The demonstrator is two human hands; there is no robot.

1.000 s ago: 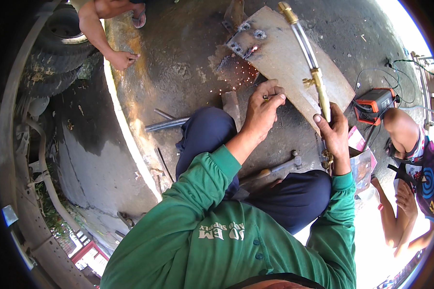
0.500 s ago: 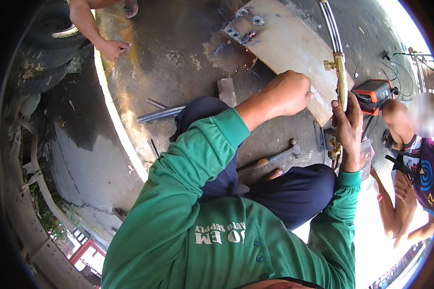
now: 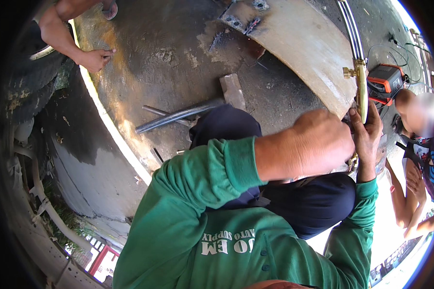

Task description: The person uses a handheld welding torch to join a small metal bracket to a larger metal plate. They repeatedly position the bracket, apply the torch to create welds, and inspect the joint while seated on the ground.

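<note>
My right hand (image 3: 368, 137) is closed around a brass cutting torch (image 3: 362, 89), whose long silver tubes point up toward the top of the view. My left hand (image 3: 306, 144) is closed, beside the torch's lower end in front of my right hand; whatever its fingers hold is hidden. Beyond both hands lies a rusty steel plate (image 3: 294, 48) with blackened, cut holes at its far end. A block (image 3: 233, 91) and a dark metal bar (image 3: 171, 119) lie on the concrete floor beyond my left knee.
An orange-black machine (image 3: 386, 79) with cables sits at right, near a seated person (image 3: 414, 188). Another person's hand (image 3: 94, 59) is at upper left. A pale edge (image 3: 108, 125) crosses the floor at left, beside tires and a vehicle frame (image 3: 46, 241).
My left hand has swung right and down from over the plate toward the torch's lower end. My right hand and the torch shifted right. The orange sparks by the plate are gone.
</note>
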